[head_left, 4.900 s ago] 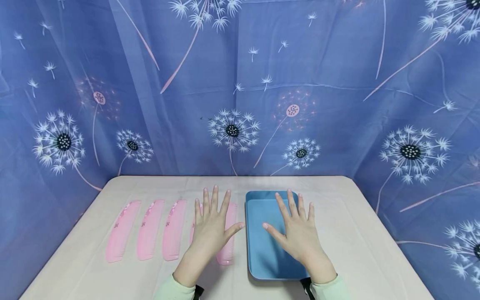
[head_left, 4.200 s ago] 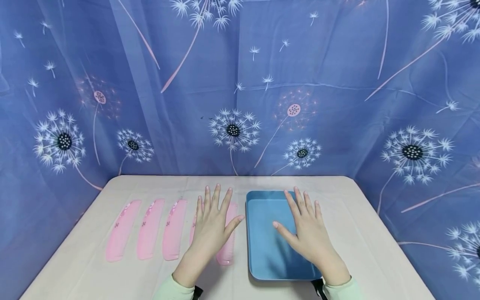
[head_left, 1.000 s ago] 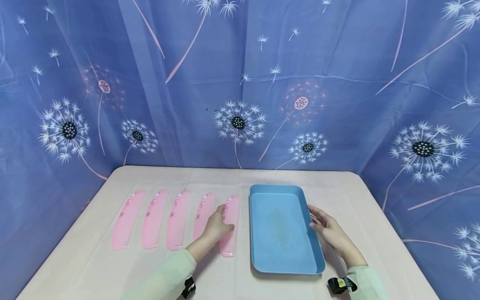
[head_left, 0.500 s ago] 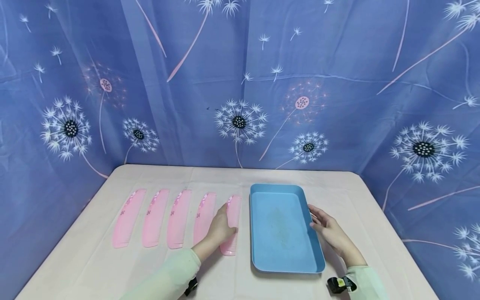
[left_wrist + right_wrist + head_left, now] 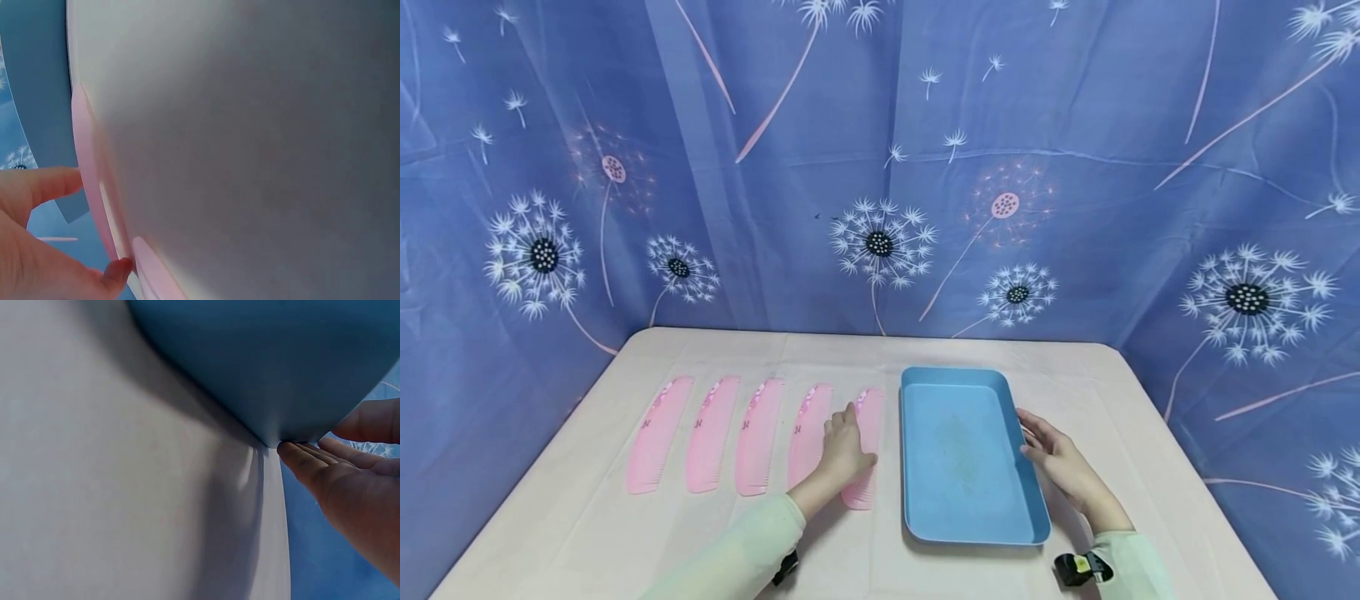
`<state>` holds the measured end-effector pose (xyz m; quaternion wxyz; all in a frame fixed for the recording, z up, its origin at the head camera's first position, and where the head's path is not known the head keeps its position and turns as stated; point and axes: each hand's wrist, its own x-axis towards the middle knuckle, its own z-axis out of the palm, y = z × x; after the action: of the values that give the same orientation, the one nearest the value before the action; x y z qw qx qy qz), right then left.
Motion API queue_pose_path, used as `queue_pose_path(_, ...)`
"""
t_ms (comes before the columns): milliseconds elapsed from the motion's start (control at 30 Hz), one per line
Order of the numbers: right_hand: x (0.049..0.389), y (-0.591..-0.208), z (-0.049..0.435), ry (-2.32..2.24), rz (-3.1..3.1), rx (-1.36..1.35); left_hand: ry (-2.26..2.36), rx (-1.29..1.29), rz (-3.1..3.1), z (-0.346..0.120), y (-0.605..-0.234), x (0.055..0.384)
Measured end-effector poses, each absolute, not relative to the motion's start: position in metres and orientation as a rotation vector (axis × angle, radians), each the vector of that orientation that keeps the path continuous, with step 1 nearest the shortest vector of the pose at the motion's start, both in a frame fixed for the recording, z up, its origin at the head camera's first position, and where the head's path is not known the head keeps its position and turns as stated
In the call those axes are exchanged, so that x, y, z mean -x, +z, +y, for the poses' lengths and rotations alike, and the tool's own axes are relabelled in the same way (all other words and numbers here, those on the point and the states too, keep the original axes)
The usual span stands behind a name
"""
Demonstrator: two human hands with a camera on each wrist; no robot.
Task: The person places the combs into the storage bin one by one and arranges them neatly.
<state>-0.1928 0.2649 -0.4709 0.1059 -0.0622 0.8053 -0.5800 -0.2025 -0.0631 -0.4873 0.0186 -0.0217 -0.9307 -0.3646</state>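
Observation:
Several pink combs lie in a row on the left half of the table. My left hand point(image 5: 842, 452) is over the rightmost comb point(image 5: 871, 417), thumb on its toothed edge and fingers on its back edge. The left wrist view shows that pink comb point(image 5: 85, 140) held across its width between thumb and fingertips. To its right sits a shallow blue tray point(image 5: 962, 467) with nothing in it. My right hand point(image 5: 1066, 471) grips the tray's right side, thumb at the rim. Its fingers point(image 5: 303, 461) press low against the outer wall in the right wrist view.
Left of the held comb lie the other combs, the nearest comb point(image 5: 808, 425) partly behind my left hand. A pale cloth covers the table point(image 5: 820, 354). A blue curtain point(image 5: 775, 250) with dandelion prints closes off the back and both sides.
Both hands were spread above the table at first; the left came down onto the rightmost comb, the right onto the tray's right side. Lately the left hand shifts slightly, the right stays still.

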Motion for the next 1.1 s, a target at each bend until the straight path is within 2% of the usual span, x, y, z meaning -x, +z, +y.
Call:
queue_pose_path(433,0.190,-0.471,0.268,-1.748,2.331,0.165,-1.232,0.031,-2.949,-0.074,-0.481,0.210)
queue_pose_path(533,0.190,-0.471,0.269,-1.759,2.309,0.126,-1.393,0.004,-2.944,-0.079,-0.478,0.211)
queue_pose_path(767,0.190,-0.468,0.268,-1.767,2.288,0.103,-1.896,-0.237,-2.796,-0.085,-0.471,0.214)
queue_pose_path(1100,0.187,-0.470,0.269,-1.842,2.245,0.172,-2.127,-0.322,-2.589,-0.088,-0.471,0.214)
